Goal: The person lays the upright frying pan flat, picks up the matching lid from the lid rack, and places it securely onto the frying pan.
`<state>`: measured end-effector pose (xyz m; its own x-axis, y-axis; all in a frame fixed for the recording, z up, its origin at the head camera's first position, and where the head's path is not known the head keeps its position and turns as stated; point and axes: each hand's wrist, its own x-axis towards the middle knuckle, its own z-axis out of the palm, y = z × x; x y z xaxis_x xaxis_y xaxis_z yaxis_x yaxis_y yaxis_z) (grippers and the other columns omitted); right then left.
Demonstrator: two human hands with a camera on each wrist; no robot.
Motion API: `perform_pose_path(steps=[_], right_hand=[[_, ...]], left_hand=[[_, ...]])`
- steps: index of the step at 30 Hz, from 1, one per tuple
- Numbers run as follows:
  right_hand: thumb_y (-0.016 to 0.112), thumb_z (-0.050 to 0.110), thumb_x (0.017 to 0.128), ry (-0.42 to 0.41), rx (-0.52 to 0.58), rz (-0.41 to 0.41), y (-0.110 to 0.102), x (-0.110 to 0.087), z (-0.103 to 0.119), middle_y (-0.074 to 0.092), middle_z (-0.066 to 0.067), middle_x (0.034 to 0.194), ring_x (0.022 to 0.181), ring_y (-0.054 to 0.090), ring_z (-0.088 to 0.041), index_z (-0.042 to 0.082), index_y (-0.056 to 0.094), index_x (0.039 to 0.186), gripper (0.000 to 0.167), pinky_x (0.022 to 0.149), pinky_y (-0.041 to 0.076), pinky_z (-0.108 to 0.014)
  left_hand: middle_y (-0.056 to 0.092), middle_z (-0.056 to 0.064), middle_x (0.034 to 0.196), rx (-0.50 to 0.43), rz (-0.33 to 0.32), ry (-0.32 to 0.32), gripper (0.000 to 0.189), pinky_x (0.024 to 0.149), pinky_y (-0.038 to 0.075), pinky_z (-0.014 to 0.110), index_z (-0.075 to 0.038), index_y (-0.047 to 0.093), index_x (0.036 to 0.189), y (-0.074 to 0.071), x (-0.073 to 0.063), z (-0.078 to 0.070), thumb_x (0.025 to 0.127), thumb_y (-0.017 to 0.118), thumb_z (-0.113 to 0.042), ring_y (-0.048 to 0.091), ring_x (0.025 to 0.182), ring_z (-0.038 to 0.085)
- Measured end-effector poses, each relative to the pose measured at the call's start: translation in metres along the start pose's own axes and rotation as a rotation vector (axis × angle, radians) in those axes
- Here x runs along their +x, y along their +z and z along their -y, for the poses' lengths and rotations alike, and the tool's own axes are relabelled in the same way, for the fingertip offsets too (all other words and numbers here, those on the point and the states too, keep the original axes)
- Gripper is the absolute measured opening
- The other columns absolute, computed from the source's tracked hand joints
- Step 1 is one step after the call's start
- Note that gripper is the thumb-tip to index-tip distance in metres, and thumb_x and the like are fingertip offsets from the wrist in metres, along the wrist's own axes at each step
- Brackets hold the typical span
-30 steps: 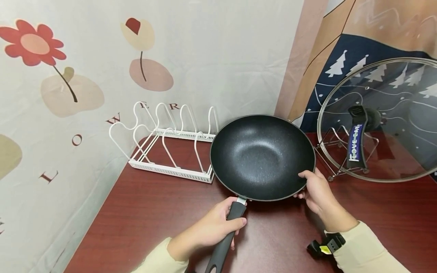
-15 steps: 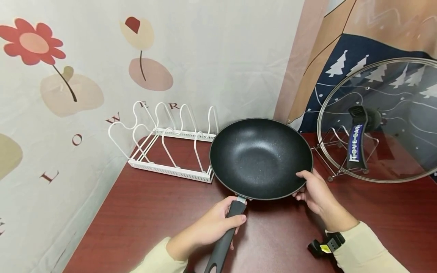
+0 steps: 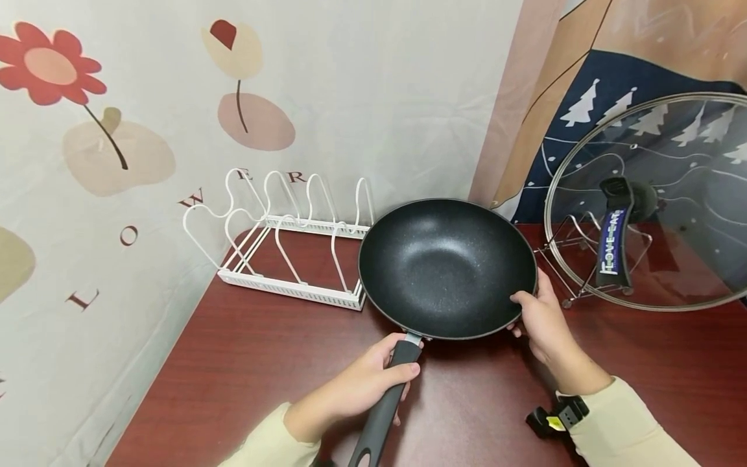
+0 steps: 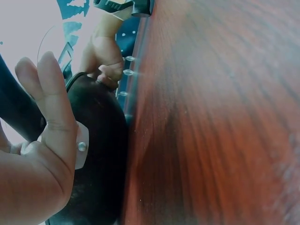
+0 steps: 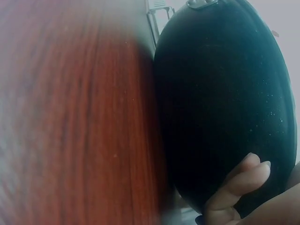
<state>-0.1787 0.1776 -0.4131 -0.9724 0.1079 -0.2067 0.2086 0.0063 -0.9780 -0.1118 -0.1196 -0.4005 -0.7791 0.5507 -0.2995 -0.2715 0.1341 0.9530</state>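
Note:
A black wok (image 3: 446, 266) with a long dark grey handle (image 3: 382, 415) is in the middle of the head view, its inside facing up and toward me. My left hand (image 3: 364, 383) grips the handle close to the metal bracket, thumb across the top. At the wok's near right rim my right hand (image 3: 545, 324) holds the edge, its thumb inside and the other fingers underneath. From the right wrist view, curled fingers (image 5: 243, 183) lie against the wok's dark underside (image 5: 220, 103). The left wrist view shows the underside close over the table, with a riveted bracket (image 4: 82, 145) beside the left fingers.
A white wire rack (image 3: 292, 290) with upright loops stands left of the wok, right by its rim. On the right, a large glass lid (image 3: 613, 233) leans in a thin metal stand (image 3: 569, 299). A patterned curtain (image 3: 403, 97) hangs behind the reddish-brown table (image 3: 245, 363).
The wok dips slightly at its far rim, then rises a little; both hands keep their hold on it. The head view has tilted slightly. Rack and lid stay in place.

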Motion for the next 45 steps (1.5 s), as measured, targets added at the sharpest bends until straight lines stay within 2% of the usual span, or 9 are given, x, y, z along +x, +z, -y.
perform_pose_path(steps=[6,9,15,20,24,29,36,40,45], right_hand=[[0.039,0.005,0.099,0.015,0.002,-0.003,0.001,0.000,0.002,0.051,-0.013,0.102,0.045,0.051,-0.014,0.022,0.006,0.159,0.071,0.041,0.040,-0.023],[0.043,0.008,0.099,0.015,0.003,-0.026,0.001,0.000,0.004,0.053,-0.008,0.102,0.045,0.052,-0.014,0.021,0.010,0.158,0.069,0.041,0.036,-0.023],[0.050,0.013,0.099,-0.007,0.017,-0.203,0.000,0.000,0.010,0.044,0.001,0.120,0.043,0.048,-0.011,0.019,0.026,0.150,0.057,0.038,0.035,-0.022],[0.055,0.013,0.100,-0.088,0.199,-0.353,-0.005,0.002,0.013,0.051,0.001,0.103,0.040,0.047,-0.010,0.023,0.044,0.124,0.029,0.036,0.041,-0.021],[0.056,0.013,0.100,-0.117,0.372,-0.391,-0.010,0.002,0.017,0.060,0.000,0.091,0.040,0.054,-0.012,0.021,0.047,0.112,0.017,0.038,0.047,-0.022],[0.057,0.013,0.100,-0.133,0.502,-0.427,-0.016,0.002,0.019,0.068,-0.002,0.081,0.044,0.060,-0.015,0.013,0.050,0.111,0.013,0.042,0.051,-0.024],[0.065,0.012,0.095,-0.259,0.612,-0.524,-0.019,0.002,0.023,0.067,-0.006,0.072,0.045,0.062,-0.017,0.008,0.050,0.113,0.024,0.042,0.051,-0.023],[0.064,0.020,0.097,-0.305,0.673,-0.500,-0.021,-0.001,0.027,0.070,-0.009,0.076,0.047,0.062,-0.019,0.011,0.042,0.124,0.036,0.043,0.052,-0.024],[0.056,0.026,0.102,-0.363,0.724,-0.438,-0.026,-0.005,0.033,0.074,-0.012,0.087,0.051,0.065,-0.022,0.015,0.038,0.131,0.036,0.045,0.053,-0.026]], left_hand=[[0.053,0.009,0.074,-0.010,-0.001,-0.013,0.042,0.049,0.057,0.042,-0.012,0.044,0.138,0.000,-0.001,0.001,0.099,0.059,-0.021,0.054,0.058,0.018],[0.053,0.009,0.075,-0.013,-0.001,-0.015,0.042,0.049,0.057,0.042,-0.012,0.044,0.138,0.000,-0.001,0.001,0.099,0.059,-0.021,0.054,0.059,0.018],[0.053,0.010,0.075,-0.023,0.001,-0.023,0.042,0.049,0.057,0.041,-0.012,0.043,0.139,0.000,0.000,0.002,0.100,0.058,-0.021,0.054,0.059,0.019],[0.053,0.009,0.074,-0.017,0.004,-0.017,0.043,0.049,0.057,0.041,-0.012,0.043,0.138,0.001,0.000,0.003,0.100,0.059,-0.022,0.054,0.058,0.019],[0.054,0.009,0.074,-0.006,0.003,-0.010,0.042,0.049,0.057,0.041,-0.011,0.044,0.138,0.001,0.000,0.002,0.100,0.059,-0.021,0.055,0.056,0.019],[0.054,0.009,0.074,-0.006,0.004,-0.015,0.042,0.049,0.057,0.041,-0.012,0.044,0.138,0.001,0.000,0.001,0.099,0.059,-0.021,0.055,0.057,0.018],[0.054,0.009,0.075,-0.003,-0.001,-0.013,0.041,0.049,0.057,0.041,-0.012,0.044,0.137,0.001,0.001,0.001,0.100,0.058,-0.020,0.055,0.059,0.018],[0.054,0.010,0.075,-0.006,-0.001,-0.019,0.042,0.049,0.057,0.041,-0.012,0.043,0.137,0.001,0.000,0.001,0.099,0.059,-0.022,0.054,0.059,0.018],[0.054,0.010,0.075,-0.017,0.004,-0.009,0.043,0.049,0.057,0.040,-0.011,0.042,0.137,0.000,0.001,0.001,0.100,0.059,-0.022,0.054,0.059,0.018]])
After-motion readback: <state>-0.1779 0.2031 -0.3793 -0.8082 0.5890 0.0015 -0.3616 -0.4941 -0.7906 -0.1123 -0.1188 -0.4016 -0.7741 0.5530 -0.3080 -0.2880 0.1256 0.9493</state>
